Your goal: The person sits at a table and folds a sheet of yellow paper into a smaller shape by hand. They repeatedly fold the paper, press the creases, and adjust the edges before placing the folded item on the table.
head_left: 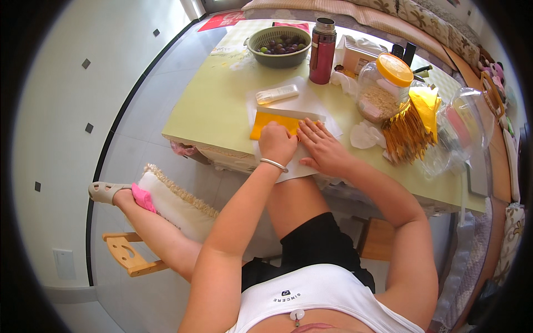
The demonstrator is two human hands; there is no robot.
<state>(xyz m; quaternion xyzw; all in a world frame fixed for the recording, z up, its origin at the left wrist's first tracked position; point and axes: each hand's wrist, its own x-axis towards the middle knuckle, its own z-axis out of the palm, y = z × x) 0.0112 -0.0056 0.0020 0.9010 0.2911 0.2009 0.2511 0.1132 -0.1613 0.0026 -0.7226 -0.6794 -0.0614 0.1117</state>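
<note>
A sheet of golden-yellow paper [260,123] with a pale upper edge lies on white paper [298,172] at the near side of the table. My left hand [277,142], a bangle at its wrist, is closed like a fist and presses on the golden paper; what its fingers hold, if anything, is hidden. Flat beside it, my right hand [322,147] rests with fingers stretched out over the right end of the golden sheet. Just beyond the sheet lies a whitish, part-clear tube-like item [277,94].
Farther back stand a bowl of grapes [279,58] and a maroon thermos [322,55]. Toward the right are a yellow-lidded jar [380,91], a bundle of folded gold paper [408,133] and a clear plastic bag [463,125]. A wooden stool [130,252] stands lower left.
</note>
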